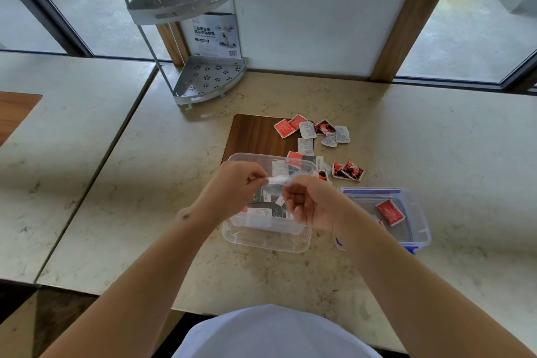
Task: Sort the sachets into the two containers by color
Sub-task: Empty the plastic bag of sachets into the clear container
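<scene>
Both hands, left hand point(232, 183) and right hand point(305, 200), pinch one white sachet point(277, 180) above the clear container point(267, 241). Released too far right, it could land beside the blue-rimmed container point(418, 227) holding a red sachet point(389, 211).

Two hands meet over a clear box point(266, 241) on the table point(162, 183). The left hand point(232, 186) and the right hand point(308, 203) each pinch one end of a small white sachet point(277, 180) with their fingers point(257, 176). It is a bit blurry. The clear box has white and dark sachets inside. To the right sits a box with a blue rim point(418, 229), and a red sachet point(390, 211) lies in it. Farther back, loose red and white sachets point(312, 129) lie in a heap, some on a brown wooden board point(255, 134). A grey metal corner rack point(197, 38) stands behind them by the window.
</scene>
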